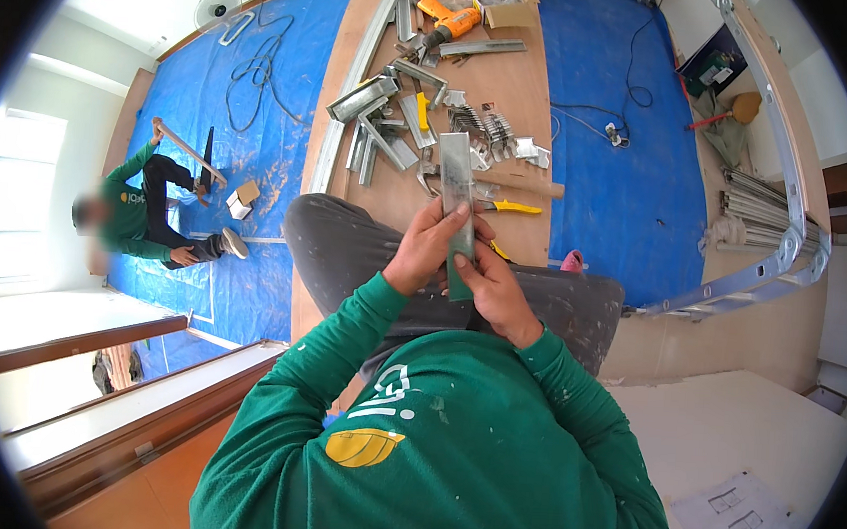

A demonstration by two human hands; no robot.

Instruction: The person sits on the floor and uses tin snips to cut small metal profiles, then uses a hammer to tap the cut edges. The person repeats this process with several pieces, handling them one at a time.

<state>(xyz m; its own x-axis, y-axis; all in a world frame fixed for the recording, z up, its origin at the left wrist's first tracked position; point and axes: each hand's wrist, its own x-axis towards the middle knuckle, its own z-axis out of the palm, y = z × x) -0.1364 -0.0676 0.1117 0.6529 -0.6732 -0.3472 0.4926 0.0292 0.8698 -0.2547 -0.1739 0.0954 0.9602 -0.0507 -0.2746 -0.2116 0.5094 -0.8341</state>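
A flat galvanised metal piece (456, 170) is held upright in front of me by both hands, above my lap. My left hand (428, 250) grips its middle, thumb across the face. My right hand (494, 293) grips its lower end, thumb pressed on it. Just beyond are yellow-handled snips (517, 208) on the plywood board (308, 277). Another yellow handle (499, 253) shows partly behind my right hand; whether I touch it is hidden. Farther up lie cut metal channels (363, 101), a stack of small brackets (497, 133) and an orange power drill (456, 22).
Blue sheeting (620, 228) covers the floor either side. A co-worker (146, 204) sits at left with a long piece, beside a small box (243, 198). A cable (261, 70) lies behind them. An aluminium ladder (784, 243) runs along the right. Railed edge (88, 360) at lower left.
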